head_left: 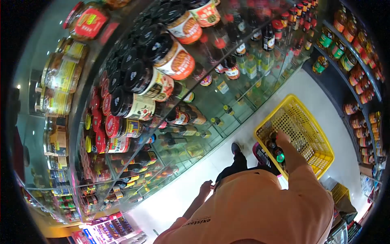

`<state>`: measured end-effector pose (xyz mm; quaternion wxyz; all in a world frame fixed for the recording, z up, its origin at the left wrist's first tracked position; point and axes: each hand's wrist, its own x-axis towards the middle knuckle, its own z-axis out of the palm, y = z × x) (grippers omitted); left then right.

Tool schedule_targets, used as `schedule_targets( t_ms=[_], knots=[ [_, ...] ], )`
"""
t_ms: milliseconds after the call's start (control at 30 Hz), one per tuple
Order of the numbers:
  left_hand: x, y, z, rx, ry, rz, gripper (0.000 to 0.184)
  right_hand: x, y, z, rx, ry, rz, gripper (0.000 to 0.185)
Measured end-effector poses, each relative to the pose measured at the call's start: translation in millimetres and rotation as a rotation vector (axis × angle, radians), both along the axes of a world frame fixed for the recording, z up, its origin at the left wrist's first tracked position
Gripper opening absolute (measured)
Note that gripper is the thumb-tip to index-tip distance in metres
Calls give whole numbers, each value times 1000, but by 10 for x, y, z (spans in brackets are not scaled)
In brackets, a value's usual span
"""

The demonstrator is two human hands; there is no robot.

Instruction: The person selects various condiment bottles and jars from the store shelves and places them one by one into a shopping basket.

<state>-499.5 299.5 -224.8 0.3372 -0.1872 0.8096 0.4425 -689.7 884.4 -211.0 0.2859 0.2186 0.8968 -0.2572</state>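
My right hand [283, 138] reaches down into a yellow plastic basket [293, 99] on the floor. It is beside several dark bottles or jars at the basket's near end, among them a bottle with a green cap [280, 157]. Its fingertips blend into these dark items, so I cannot see whether they grip one. My left hand [206, 187] hangs low beside my leg, its fingers loosely bent and partly apart. No held object shows in it.
Glass shelves [227, 130] of sauce jars [174, 61] and bottles run along my left. Curved dark shelving [345, 77] with more jars stands right of the basket. White floor [162, 199] lies below. A promotional display [109, 232] is at lower left.
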Motion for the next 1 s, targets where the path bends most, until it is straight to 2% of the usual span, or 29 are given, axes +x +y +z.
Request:
schedule_targets(
  t_ms=[33,133,167,200,233,300,367,433,500,567,600,633,667,733,800,867,933,1000],
  knots=[
    [-92,-26,-19,-82,9,-185,23,17,-3,-1,22,-29,8,35],
    [-163,-214,-202,2,-4,-117,19,-169,27,160,50,-152,82,40],
    [-285,-179,-86,11,10,-122,19,-221,83,158,28,14,57,42],
    [-376,-134,39,83,-147,142,21,-314,140,178,9,184,34,44],
    [-493,-92,125,158,-309,406,26,-505,120,620,24,394,0,39],
    [-547,-284,-29,255,-268,402,31,-968,96,1620,-137,633,-174,22],
    [-573,-419,-122,368,-196,405,37,-1296,-126,2666,-289,1068,-248,12],
    [-756,-480,-209,313,-232,368,37,-1436,-469,3605,-302,1501,-73,20],
    [-959,-531,-280,235,-244,288,37,-1502,-768,4234,-382,1688,136,32],
    [-1167,-455,-187,236,-233,301,37,-1642,-1143,4624,-391,1811,264,41],
    [-1275,-439,-139,234,-228,328,36,-1717,-1314,4738,-408,1815,286,48],
    [-1351,-564,-334,372,-245,343,35,-1806,-1465,4843,-429,1804,314,58],
    [-1424,-517,-262,374,-247,364,34,-1868,-1593,4907,-422,1814,307,58],
    [-1567,-428,-151,348,-238,370,34,-1972,-1758,4989,-467,1718,337,70],
    [-1664,-289,55,340,-174,344,35,-1952,-1816,5060,-287,1607,409,75],
    [-1707,-243,71,270,-121,227,39,-2017,-1860,5046,-324,1596,391,70],
    [-1766,-169,178,278,-118,190,42,-2086,-1894,4939,-570,1669,313,65],
    [-1905,20,584,21,120,-226,40,-2096,-1924,4789,-571,1625,273,68]
  ],
)
